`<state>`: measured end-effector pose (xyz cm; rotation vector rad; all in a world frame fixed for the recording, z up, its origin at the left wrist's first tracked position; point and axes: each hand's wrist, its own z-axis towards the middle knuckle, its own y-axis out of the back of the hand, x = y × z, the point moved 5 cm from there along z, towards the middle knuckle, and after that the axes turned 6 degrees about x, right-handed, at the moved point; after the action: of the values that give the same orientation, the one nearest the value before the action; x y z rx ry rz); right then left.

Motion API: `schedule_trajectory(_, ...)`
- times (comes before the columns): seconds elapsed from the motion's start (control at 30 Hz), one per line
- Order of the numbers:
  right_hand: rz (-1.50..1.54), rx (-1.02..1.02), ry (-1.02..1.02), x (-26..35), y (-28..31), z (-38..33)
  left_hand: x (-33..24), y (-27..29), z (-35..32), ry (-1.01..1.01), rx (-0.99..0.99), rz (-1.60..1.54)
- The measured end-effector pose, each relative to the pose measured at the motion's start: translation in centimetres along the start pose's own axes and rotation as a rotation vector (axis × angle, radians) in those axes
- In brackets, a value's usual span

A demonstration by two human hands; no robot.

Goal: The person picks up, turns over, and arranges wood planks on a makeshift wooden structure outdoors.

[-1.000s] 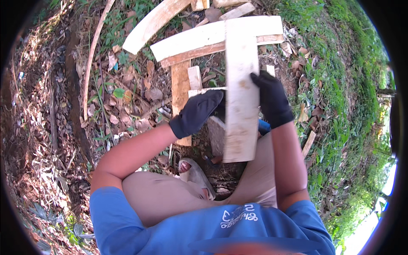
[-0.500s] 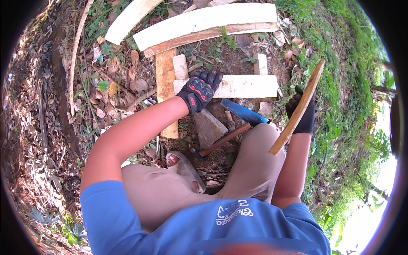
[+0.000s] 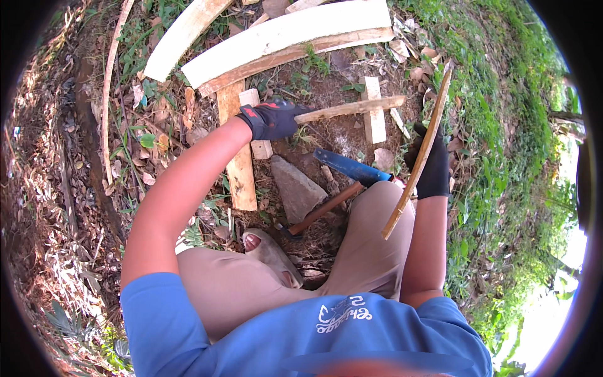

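My left hand (image 3: 271,119), in a black glove with red marks, is closed on the left end of a short wooden board (image 3: 358,109). The board is turned with its narrow edge up, above or touching a pale wooden block (image 3: 373,119) on the right. A second block (image 3: 260,149) lies under my left hand. My right hand (image 3: 433,166), in a black glove, is closed around a long thin wooden strip (image 3: 417,157), which slants over my knee; most of its fingers are hidden behind the strip.
A plank (image 3: 242,179) lies left of a flat grey stone (image 3: 295,188). A hammer (image 3: 326,210) and a long blue flat object (image 3: 348,166) lie near my right knee. Large curved white boards (image 3: 295,38) lie farther off. Leaves cover the ground at left, grass at right.
My left hand has gripped the short board and tipped it from flat onto its edge, uncovering the blocks. The strip in my right hand has shifted slightly left.
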<state>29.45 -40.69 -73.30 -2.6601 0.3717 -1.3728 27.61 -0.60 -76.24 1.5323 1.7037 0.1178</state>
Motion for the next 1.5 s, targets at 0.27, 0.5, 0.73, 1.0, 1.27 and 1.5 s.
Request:
schedule_trajectory(0.27,-0.564,-0.022,0.364,4.3,-1.5,3.0,-0.9,-6.0,-1.7,-0.006,-0.615,0.453)
schedule_trajectory(0.5,-1.391,0.395,0.427,7.4,-13.0,9.8,1.1,-8.0,-2.4,-0.11,-0.661,0.367)
schedule_trajectory(0.73,-1.862,0.751,0.729,-0.5,-25.7,13.1,2.7,-10.7,-6.9,-0.438,-0.841,0.667)
schedule_trajectory(1.0,-1.889,0.921,0.894,-7.5,-29.8,14.0,6.5,-14.1,-12.8,-0.219,-1.035,0.277)
schedule_trajectory(1.27,-1.899,0.873,0.846,-7.5,-30.2,13.0,9.8,-13.0,-11.2,0.368,-0.589,-0.302)
schedule_trajectory(1.5,-1.928,0.832,0.789,-7.2,-30.4,11.4,9.6,-13.6,-9.1,0.301,-0.744,-0.564)
